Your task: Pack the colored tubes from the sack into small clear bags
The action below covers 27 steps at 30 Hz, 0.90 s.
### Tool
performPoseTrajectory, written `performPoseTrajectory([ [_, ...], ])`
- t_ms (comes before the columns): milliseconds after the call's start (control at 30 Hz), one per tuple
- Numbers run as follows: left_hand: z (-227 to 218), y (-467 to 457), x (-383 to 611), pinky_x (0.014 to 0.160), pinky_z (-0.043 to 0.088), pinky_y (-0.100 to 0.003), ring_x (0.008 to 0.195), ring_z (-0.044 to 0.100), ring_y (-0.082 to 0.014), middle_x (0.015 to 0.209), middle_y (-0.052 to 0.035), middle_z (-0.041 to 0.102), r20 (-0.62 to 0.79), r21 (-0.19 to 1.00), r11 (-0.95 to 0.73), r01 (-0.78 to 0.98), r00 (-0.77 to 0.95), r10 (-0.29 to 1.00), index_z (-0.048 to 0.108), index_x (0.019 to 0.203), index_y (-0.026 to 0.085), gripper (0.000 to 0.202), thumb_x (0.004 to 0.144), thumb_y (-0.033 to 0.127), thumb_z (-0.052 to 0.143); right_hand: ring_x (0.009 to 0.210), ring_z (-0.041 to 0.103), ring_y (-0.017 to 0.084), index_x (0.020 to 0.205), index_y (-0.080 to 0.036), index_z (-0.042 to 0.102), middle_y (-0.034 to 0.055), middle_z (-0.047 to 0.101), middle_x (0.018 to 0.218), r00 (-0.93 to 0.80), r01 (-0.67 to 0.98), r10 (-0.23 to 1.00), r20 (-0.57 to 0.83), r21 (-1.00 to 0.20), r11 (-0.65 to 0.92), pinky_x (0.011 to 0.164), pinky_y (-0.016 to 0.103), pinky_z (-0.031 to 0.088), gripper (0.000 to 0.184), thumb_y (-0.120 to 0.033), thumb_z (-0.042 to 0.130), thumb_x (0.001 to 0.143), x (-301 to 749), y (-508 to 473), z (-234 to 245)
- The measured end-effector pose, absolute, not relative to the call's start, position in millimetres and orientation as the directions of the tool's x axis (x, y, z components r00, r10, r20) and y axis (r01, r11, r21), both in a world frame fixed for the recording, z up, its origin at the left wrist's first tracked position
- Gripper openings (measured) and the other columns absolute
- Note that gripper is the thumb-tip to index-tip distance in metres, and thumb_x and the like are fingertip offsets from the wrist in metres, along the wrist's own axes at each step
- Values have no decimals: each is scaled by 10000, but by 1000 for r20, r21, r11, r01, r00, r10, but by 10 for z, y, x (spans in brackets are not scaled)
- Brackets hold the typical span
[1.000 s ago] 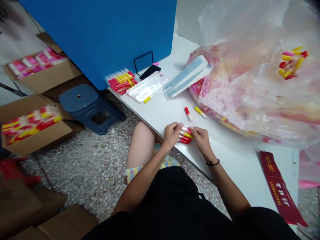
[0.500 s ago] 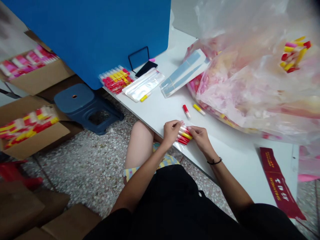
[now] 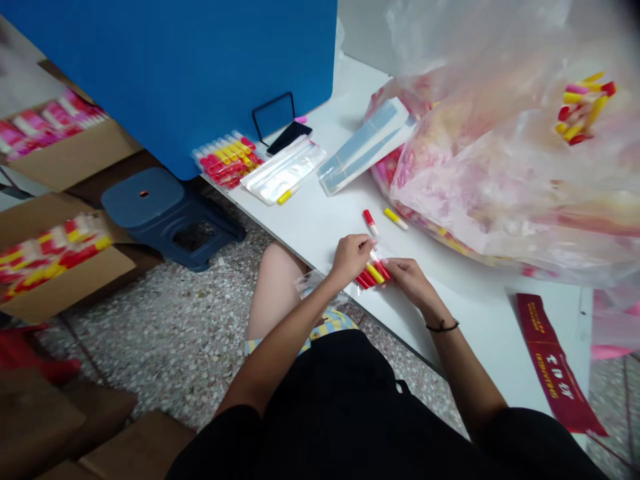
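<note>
My left hand point(image 3: 351, 257) and my right hand point(image 3: 407, 275) are both closed on a small row of red- and yellow-capped tubes point(image 3: 373, 272) at the near edge of the white table point(image 3: 320, 220). A clear plastic sleeve point(image 3: 314, 283) hangs below my left hand over my knee. Two loose tubes, one with a red cap point(image 3: 369, 221) and one yellow point(image 3: 396, 218), lie just beyond my hands.
A big clear bag point(image 3: 505, 153) full of tubes fills the table's right side. Flat clear sleeves point(image 3: 285, 172), a packed set of tubes point(image 3: 226, 160), a blue-backed sheet point(image 3: 364, 145) and a phone point(image 3: 289, 137) lie by the blue panel point(image 3: 200, 60). A red strip point(image 3: 553, 363) lies at right. Stool point(image 3: 165, 210) and cardboard boxes point(image 3: 55, 260) stand on the floor.
My hands have drawn the row of tubes slightly toward the table's edge and tilted it. The clear sleeve now shows below my left hand. The view shifted a little.
</note>
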<state>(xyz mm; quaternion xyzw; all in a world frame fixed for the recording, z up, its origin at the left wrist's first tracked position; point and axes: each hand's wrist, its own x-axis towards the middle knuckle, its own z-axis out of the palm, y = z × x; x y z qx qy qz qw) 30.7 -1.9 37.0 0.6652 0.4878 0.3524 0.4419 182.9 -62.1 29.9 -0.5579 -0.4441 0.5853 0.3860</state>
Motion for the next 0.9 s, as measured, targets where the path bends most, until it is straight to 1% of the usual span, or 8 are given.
performPoseTrajectory([
  [100, 381, 19, 392, 584, 347, -249, 584, 500, -138, 578, 5, 564, 66, 886, -222, 407, 364, 929, 626, 652, 172, 333, 893, 335, 464, 554, 582, 179, 691, -165, 684, 21, 651, 631, -49, 106, 957, -287, -954, -281, 543, 314, 512, 374, -538, 675, 714, 1896, -633, 321],
  [200, 385, -18, 408, 751, 409, -299, 840, 570, -206, 884, -49, 654, 122, 780, -327, 534, 383, 916, 647, 936, 183, 280, 900, 408, 483, 587, 571, 180, 694, -164, 676, 25, 642, 638, 134, 300, 982, -129, -940, -164, 560, 299, 475, 362, -497, 583, 800, 1939, -677, 288],
  [300, 353, -160, 323, 915, 390, -405, 1098, 509, -283, 1214, -109, 566, 165, 662, -399, 634, 396, 903, 474, 1288, 186, 554, 836, 494, 565, 630, 548, 174, 702, -159, 676, 40, 640, 669, 257, 551, 964, 69, -830, -87, 612, 298, 443, 350, -414, 500, 863, 1975, -734, 231],
  [367, 303, -273, 236, 983, 355, -456, 1181, 462, -318, 1297, -136, 510, 176, 607, -459, 649, 453, 874, 394, 1356, 169, 724, 770, 521, 634, 632, 534, 166, 837, -154, 693, 45, 643, 725, 283, 642, 948, 145, -763, -75, 634, 307, 444, 286, -377, 516, 854, 2005, -764, 203],
  [500, 180, -398, 101, 1107, 248, -483, 1315, 358, -332, 1395, -178, 421, 201, 569, -547, 614, 541, 816, 332, 1381, 137, 809, 733, 470, 685, 743, 558, 190, 1128, -169, 612, 68, 628, 888, 250, 732, 907, 340, -679, 53, 654, 329, 475, 355, -315, 570, 808, 2082, -798, 190],
  [667, 131, -394, 25, 1129, 269, -476, 1365, 290, -347, 1402, -219, 364, 234, 580, -572, 580, 554, 799, 337, 1329, 99, 808, 685, 385, 732, 911, 552, 233, 894, -198, 662, 87, 605, 943, 13, 823, 889, 458, -510, 250, 784, 390, 475, 140, -278, 589, 806, 2170, -877, 203],
  [800, 158, -441, -26, 1043, 389, -481, 1287, 396, -343, 1302, -188, 433, 227, 598, -534, 597, 513, 828, 472, 1079, 156, 535, 677, 374, 750, 1029, 509, 292, 950, -197, 666, 122, 567, 1139, -125, 901, 875, 468, -316, 298, 854, 466, 434, 198, -288, 652, 775, 2199, -954, 177],
  [900, 163, -520, -31, 1094, 318, -514, 1330, 363, -336, 1342, -172, 441, 207, 540, -520, 662, 494, 844, 481, 1050, 174, 460, 724, 404, 710, 987, 515, 275, 991, -194, 647, 116, 589, 1090, -208, 886, 873, 441, -293, 359, 810, 442, 444, 181, -212, 617, 814, 2196, -966, 141],
])
